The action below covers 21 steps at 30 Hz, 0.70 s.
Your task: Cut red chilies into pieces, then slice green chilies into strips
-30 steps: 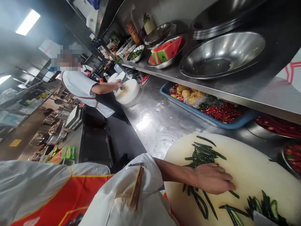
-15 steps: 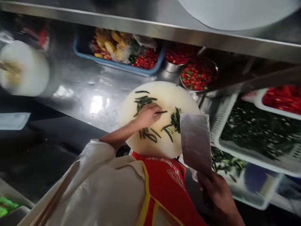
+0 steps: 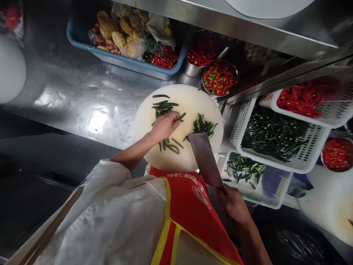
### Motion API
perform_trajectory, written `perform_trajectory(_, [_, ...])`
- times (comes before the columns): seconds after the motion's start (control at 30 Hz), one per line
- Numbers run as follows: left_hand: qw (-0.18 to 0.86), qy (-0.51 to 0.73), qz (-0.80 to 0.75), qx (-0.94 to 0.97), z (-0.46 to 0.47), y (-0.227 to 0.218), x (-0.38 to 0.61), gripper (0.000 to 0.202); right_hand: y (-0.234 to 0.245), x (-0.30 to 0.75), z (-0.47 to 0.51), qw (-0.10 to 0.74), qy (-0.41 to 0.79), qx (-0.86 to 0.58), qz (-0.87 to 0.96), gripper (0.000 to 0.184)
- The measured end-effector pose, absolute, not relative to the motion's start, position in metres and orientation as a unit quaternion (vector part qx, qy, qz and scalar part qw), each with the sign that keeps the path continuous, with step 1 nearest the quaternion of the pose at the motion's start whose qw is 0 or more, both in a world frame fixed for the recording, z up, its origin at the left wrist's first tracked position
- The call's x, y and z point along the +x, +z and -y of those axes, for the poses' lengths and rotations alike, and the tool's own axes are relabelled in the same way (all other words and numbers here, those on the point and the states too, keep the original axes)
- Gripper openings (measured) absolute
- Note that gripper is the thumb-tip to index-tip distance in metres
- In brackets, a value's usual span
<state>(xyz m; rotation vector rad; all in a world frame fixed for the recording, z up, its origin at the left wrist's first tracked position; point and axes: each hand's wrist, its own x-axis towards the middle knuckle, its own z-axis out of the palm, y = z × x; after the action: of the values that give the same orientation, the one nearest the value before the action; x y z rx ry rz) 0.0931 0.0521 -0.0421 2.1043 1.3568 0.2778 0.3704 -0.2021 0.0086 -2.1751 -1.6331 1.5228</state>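
A round white chopping board point(image 3: 184, 158) lies in front of me on the steel counter. Over its middle, my left hand point(image 3: 164, 126) is closed in a pinch on a green chili point(image 3: 181, 117). Whole dark green chilies point(image 3: 165, 106) lie behind that hand, and a few more point(image 3: 172, 148) sit nearer to me. My right hand point(image 3: 234, 203) is wrapped round the handle of a cleaver point(image 3: 205, 159). The broad blade slants over the board's right front edge, its far end touching or just in front of a pile of split green chilies point(image 3: 204, 125).
A blue tub point(image 3: 132, 68) with corn and bagged food stands behind. Metal pots of red chilies point(image 3: 220, 78) are beside it. To the right, a white basket point(image 3: 281, 165) holds green chilies, near a clear tray point(image 3: 278, 200) of cut pieces. A steel shelf point(image 3: 248, 31) crosses above.
The cleaver has swung left and over the board, toward the pile of split chilies. My left hand stays pinched on a chili, which now tilts upward. The view has shifted to the right.
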Motion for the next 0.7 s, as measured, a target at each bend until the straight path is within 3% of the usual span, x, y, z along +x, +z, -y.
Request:
perform_trajectory(0.13, [0.21,0.044,-0.429,0.878,-0.044,-0.049,0.106,0.018,0.011,0.385,0.206,-0.018,0.477,-0.679,0.558,0.034])
perform_trajectory(0.27, [0.249,-0.029,-0.284,0.925,-0.035,-0.061,0.131,0.022,0.014,0.393,0.21,-0.034,0.485,-0.667,0.565,0.037])
perform_trajectory(0.43, [0.28,-0.07,-0.256,0.923,-0.039,-0.071,0.151,0.023,0.013,0.392,0.217,-0.038,0.498,-0.657,0.565,0.037])
perform_trajectory(0.57, [0.386,-0.025,-0.324,0.863,-0.054,-0.066,0.143,0.019,0.008,0.383,0.217,-0.026,0.497,-0.665,0.557,0.034])
perform_trajectory(0.7, [0.448,0.133,-0.343,0.815,-0.059,-0.059,0.126,0.014,-0.001,0.37,0.212,-0.02,0.504,-0.703,0.501,0.034])
